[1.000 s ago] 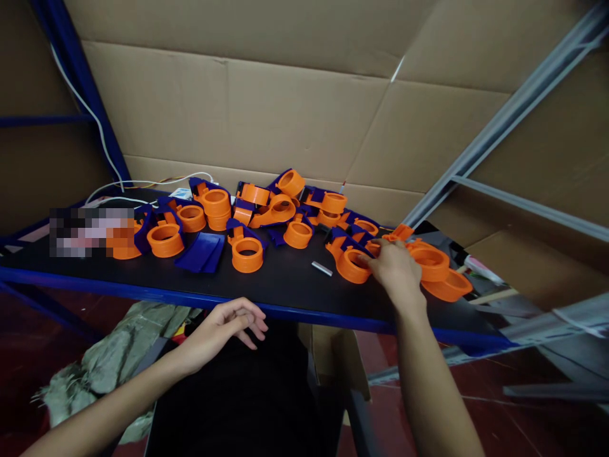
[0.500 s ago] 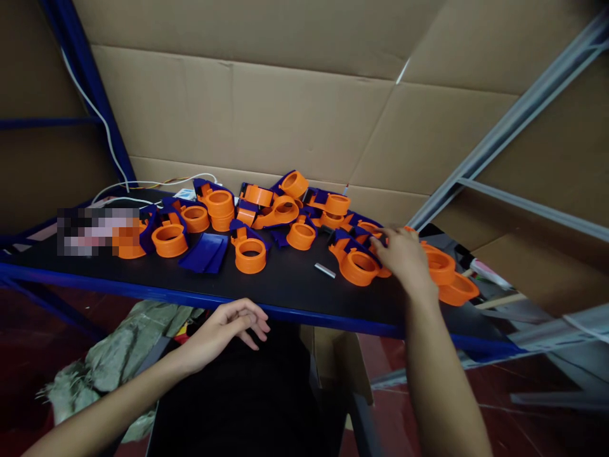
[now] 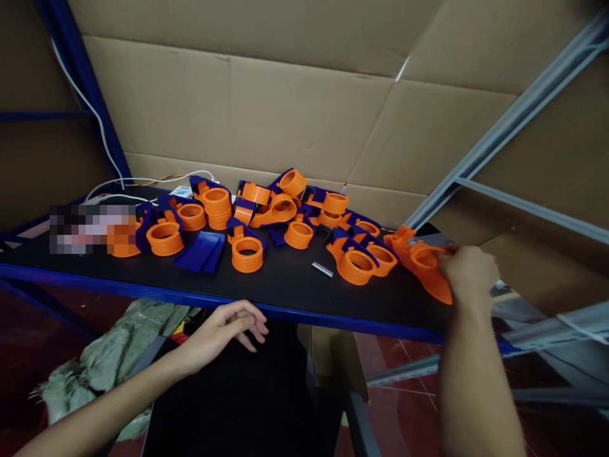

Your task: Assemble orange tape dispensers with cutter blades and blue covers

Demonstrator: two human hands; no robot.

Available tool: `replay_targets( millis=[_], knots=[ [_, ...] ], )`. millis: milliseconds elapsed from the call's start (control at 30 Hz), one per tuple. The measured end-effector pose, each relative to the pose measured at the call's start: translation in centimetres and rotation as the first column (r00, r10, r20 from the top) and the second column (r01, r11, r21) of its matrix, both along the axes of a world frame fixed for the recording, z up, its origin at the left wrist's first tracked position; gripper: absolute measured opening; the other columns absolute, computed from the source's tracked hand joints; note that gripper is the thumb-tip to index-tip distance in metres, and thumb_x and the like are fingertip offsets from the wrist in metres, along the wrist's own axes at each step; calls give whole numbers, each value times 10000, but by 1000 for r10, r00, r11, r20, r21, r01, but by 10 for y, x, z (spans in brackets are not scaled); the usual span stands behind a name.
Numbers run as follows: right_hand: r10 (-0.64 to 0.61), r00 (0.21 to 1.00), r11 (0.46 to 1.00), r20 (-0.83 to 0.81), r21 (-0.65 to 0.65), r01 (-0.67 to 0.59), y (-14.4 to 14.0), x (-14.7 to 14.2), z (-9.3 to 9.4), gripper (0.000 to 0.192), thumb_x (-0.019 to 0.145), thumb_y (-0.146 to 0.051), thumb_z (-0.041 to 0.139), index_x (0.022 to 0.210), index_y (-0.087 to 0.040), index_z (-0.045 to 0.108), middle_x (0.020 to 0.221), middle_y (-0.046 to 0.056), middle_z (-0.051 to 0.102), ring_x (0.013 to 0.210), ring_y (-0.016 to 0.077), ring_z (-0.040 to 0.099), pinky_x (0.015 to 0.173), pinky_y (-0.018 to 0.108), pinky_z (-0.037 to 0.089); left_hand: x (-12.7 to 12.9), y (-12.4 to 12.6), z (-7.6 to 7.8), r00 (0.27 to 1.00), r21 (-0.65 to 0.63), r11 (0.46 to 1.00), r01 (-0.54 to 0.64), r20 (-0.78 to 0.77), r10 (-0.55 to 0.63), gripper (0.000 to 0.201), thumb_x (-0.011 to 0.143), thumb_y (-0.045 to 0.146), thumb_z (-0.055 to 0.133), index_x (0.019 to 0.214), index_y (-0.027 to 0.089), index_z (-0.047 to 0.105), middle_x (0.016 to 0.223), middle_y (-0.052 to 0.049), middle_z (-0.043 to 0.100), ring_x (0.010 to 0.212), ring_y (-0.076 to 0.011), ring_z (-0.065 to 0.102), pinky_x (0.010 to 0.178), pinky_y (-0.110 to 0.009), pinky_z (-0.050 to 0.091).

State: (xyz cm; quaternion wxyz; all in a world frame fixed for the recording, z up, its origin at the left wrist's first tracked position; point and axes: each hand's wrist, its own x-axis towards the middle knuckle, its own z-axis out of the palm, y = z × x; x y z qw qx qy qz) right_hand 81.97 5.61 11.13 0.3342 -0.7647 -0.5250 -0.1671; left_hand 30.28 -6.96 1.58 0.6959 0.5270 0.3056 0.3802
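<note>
orange plastic ring piece (image 3: 425,265) at the right end of the black shelf (image 3: 285,285), grasped at its near edge by the right hand (image 3: 469,273), whose fingers close around it while the piece tilts off the board; two more orange rings in blue housings (image 3: 361,260) lie just to its left, with a small grey metal strip (image 3: 322,269) nearby. left hand (image 3: 228,324) held below the blue front rail (image 3: 190,297), fingers loosely curled and holding nothing, with a heap of orange and blue parts (image 3: 257,209) farther back against the cardboard wall (image 3: 266,108)
</note>
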Motion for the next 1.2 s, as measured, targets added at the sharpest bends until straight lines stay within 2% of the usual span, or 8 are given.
replay_targets(
  millis=[167,333,433,667,733,900,1000,1200],
  knots=[
    [-154,979,982,-133,86,166,-17,-35,26,400,826,-287,569,1145,-114,735,999,307,680,1081,439,616,873,602,416,0,-2,3,999,10,999,36,17,-36,259,927,357,610,1068,167,717,1037,-138,717,952,-264,689,779,-384,582],
    [319,901,941,-292,-15,-338,-42,-120,29,297,826,-358,617,1019,-174,748,913,99,746,797,224,678,714,345,536,-1,-6,10,989,96,991,89,109,-99,436,921,329,629,1348,245,597,1360,-170,612,1261,-337,563,929,-465,536],
    [652,523,546,-549,-139,-826,-71,-199,11,252,807,-267,608,987,-140,731,869,66,731,730,183,650,654,287,512,0,-9,10,977,158,987,40,203,-72,606,885,342,685,1455,317,482,1535,-135,457,1400,-342,428,1066,-516,437],
    [747,184,3,-639,-273,-962,-117,-294,0,211,892,-218,572,1005,-200,749,831,-2,745,702,135,656,657,231,504,1,-11,8,941,0,990,-142,310,135,457,931,416,606,1348,232,576,1294,-163,676,1197,-338,634,1068,-511,425],
    [804,251,84,-539,-315,-945,-108,-283,7,233,937,-291,563,1072,-213,736,927,14,758,772,147,683,697,244,514,-1,-10,11,941,-17,990,-139,310,138,436,926,409,611,1309,201,593,1158,-167,737,1072,-332,697,969,-477,500],
    [593,784,755,183,-464,-463,-65,-243,4,260,945,-365,576,1090,-196,709,1043,117,737,955,262,691,735,325,506,-3,-7,12,956,-39,988,-151,247,156,420,927,396,595,1274,159,592,1026,-168,762,913,-294,725,804,-379,545],
    [495,777,789,389,-575,-215,-50,-234,-11,232,946,-313,564,1066,-180,712,998,139,728,917,281,694,659,313,472,-3,-6,9,962,-49,986,-158,216,165,419,929,385,585,1268,138,585,900,-144,760,841,-272,721,798,-371,534],
    [486,770,790,413,-585,-184,-45,-234,-27,219,948,-214,501,974,-159,712,976,136,716,900,274,689,605,287,401,-3,-4,9,961,-91,987,-135,230,153,377,935,376,565,1219,130,598,879,-135,745,833,-254,705,774,-342,520]
  ],
)
